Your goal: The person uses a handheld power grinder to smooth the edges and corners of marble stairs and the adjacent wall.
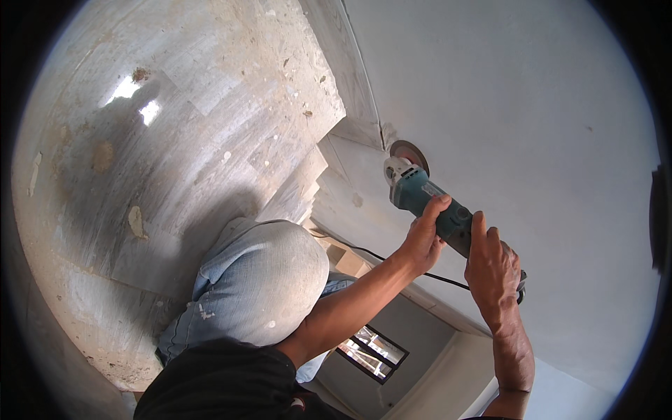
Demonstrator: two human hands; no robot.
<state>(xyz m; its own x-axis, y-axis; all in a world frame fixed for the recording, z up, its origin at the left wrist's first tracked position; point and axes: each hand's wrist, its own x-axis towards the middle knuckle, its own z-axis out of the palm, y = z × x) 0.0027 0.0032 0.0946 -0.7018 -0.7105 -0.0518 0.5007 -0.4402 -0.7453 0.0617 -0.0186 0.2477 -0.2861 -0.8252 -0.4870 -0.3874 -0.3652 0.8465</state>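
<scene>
A teal angle grinder with a grey metal head is held up against the pale wall. Its reddish-brown disc is at the wall beside the end of a tile skirting; whether it spins cannot be told. My left hand wraps round the middle of the grinder's body, thumb on top. Around the rear end, near the cord, my right hand is closed, partly hiding the handle. A black cord runs from the tool behind my left forearm.
Dusty wood-look tiles with chips and stains cover the landing at left, where my jeans-clad knee rests. Stair steps drop away past its broken edge. A dark-framed window shows lower down.
</scene>
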